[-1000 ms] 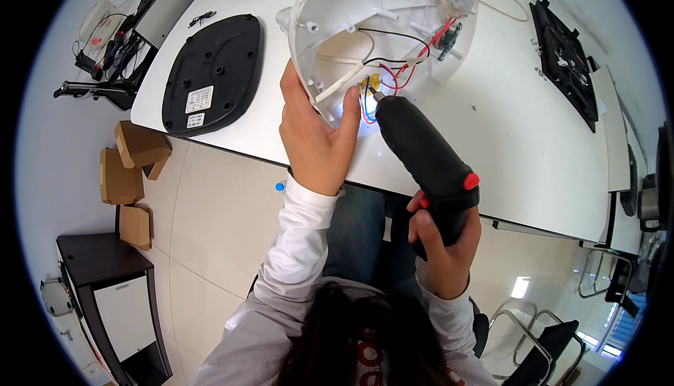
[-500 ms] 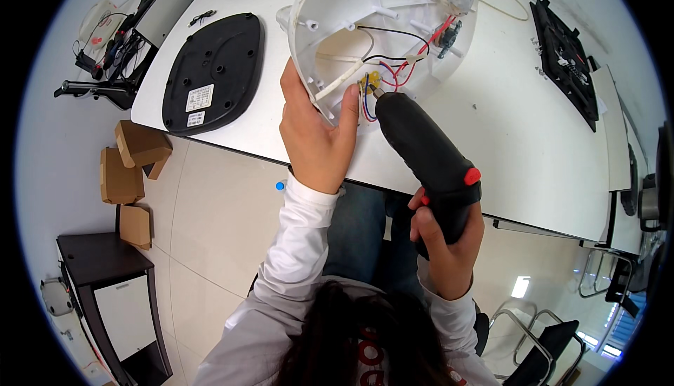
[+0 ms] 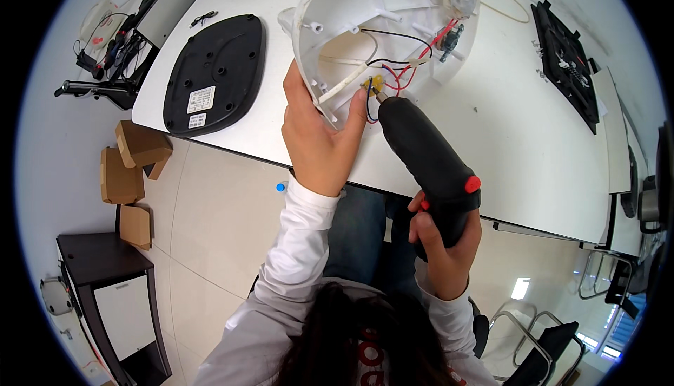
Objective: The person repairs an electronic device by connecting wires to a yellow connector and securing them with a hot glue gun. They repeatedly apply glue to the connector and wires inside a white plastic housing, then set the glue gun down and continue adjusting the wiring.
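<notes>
A white plastic appliance housing (image 3: 382, 17) stands tilted on the table, its inside turned toward me. My left hand (image 3: 319, 136) grips its lower left rim, the thumb reaching inside beside a small yellow part (image 3: 375, 82) with blue and red wires. In my right hand (image 3: 446, 238) is a black cordless screwdriver (image 3: 425, 147) with red buttons, fingers wrapped round its handle. Its bit points at the yellow part and appears to touch it; the exact contact is too small to tell. Black, white and red wires (image 3: 400, 59) run across the housing's inside.
A black base cover (image 3: 214, 73) lies on the white table (image 3: 540, 168) at the left, near a small black cable (image 3: 203, 18). An open black tool case (image 3: 567, 63) lies at the right, with small screws beside it. Cardboard boxes (image 3: 121, 175) sit on the floor at the left.
The housing and my left hand have shifted slightly to the right. The screwdriver's tip has moved slightly right and down, and a small dark speck now shows on the table to its right.
</notes>
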The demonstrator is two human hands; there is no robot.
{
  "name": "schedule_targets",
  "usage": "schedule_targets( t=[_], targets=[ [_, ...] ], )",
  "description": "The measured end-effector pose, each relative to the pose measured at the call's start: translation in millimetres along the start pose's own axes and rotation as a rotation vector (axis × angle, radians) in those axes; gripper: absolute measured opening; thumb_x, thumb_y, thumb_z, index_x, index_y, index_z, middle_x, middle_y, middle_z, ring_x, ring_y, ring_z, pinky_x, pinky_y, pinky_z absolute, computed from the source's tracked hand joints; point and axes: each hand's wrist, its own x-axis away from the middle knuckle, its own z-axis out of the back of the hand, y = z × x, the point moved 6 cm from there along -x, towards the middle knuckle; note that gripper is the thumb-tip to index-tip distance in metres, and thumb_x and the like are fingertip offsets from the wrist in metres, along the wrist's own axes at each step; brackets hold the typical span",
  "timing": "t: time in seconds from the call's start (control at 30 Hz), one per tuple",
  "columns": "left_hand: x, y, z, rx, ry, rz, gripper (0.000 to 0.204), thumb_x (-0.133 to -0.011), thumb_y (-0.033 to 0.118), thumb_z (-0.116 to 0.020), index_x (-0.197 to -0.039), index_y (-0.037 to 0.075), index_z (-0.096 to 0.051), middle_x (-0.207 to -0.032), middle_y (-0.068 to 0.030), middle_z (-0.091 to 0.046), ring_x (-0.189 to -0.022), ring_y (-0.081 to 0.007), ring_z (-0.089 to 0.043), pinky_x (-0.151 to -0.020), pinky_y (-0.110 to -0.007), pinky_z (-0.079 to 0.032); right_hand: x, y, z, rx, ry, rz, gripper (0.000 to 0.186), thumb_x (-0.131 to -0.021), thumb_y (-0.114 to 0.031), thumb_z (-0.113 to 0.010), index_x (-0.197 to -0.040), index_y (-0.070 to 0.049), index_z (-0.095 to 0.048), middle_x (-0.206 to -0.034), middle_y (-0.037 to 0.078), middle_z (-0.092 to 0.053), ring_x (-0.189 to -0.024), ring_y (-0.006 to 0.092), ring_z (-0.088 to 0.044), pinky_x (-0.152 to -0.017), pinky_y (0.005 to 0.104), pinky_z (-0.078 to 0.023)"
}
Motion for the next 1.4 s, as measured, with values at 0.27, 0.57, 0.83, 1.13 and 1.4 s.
schedule_targets(
  t=[0.27,0.57,0.83,1.13,1.4],
  targets=[
    [0.2,-0.7,-0.4,-0.001,0.003,0.009,0.069,-0.080,0.015,-0.074,-0.135,-0.002,-0.036,-0.120,-0.0219,-0.056,-0.101,-0.0359,-0.063,-0.084,-0.039,-0.051,0.9,2.5,2.5,-0.026,-0.012,0.010,0.039,-0.084,-0.006,-0.068,-0.116,0.001,-0.047,-0.091,0.008,-0.064,-0.080,0.0126,-0.060,-0.072,0.0263,-0.048],
    [-1.4,5.3,-1.0,-0.057,0.011,-0.029,0.076,-0.074,0.014,-0.077,-0.135,-0.003,-0.035,-0.117,-0.0227,-0.057,-0.098,-0.0379,-0.063,-0.083,-0.040,-0.051,2.7,3.6,4.5,-0.042,-0.009,0.018,0.037,-0.083,-0.006,-0.068,-0.114,0.001,-0.047,-0.091,0.008,-0.063,-0.083,0.0141,-0.060,-0.075,0.0272,-0.049],
    [-1.3,5.8,-0.2,-0.067,0.025,-0.022,0.075,-0.075,0.013,-0.076,-0.135,-0.003,-0.034,-0.114,-0.0229,-0.059,-0.097,-0.0379,-0.064,-0.082,-0.040,-0.051,0.7,4.7,3.8,-0.085,-0.046,0.004,0.039,-0.083,-0.005,-0.068,-0.116,0.001,-0.047,-0.094,0.009,-0.063,-0.085,0.0135,-0.060,-0.075,0.0268,-0.048],
    [-1.0,5.1,-1.1,-0.029,0.011,0.004,0.073,-0.076,0.012,-0.075,-0.135,-0.002,-0.034,-0.112,-0.0232,-0.060,-0.097,-0.0385,-0.064,-0.081,-0.040,-0.051,0.9,7.8,6.3,-0.061,-0.045,0.021,0.039,-0.082,0.000,-0.065,-0.116,0.000,-0.046,-0.095,0.010,-0.064,-0.078,0.0104,-0.059,-0.069,0.0246,-0.048],
    [-1.4,5.6,-0.8,-0.041,0.021,-0.019,0.074,-0.076,0.014,-0.076,-0.135,-0.002,-0.035,-0.113,-0.0229,-0.060,-0.097,-0.0398,-0.063,-0.083,-0.041,-0.050,3.3,-8.0,49.3,0.152,0.298,0.221,0.043,-0.078,-0.007,-0.068,-0.116,0.000,-0.049,-0.095,0.010,-0.063,-0.076,0.0133,-0.058,-0.074,0.0266,-0.048]
  ],
)
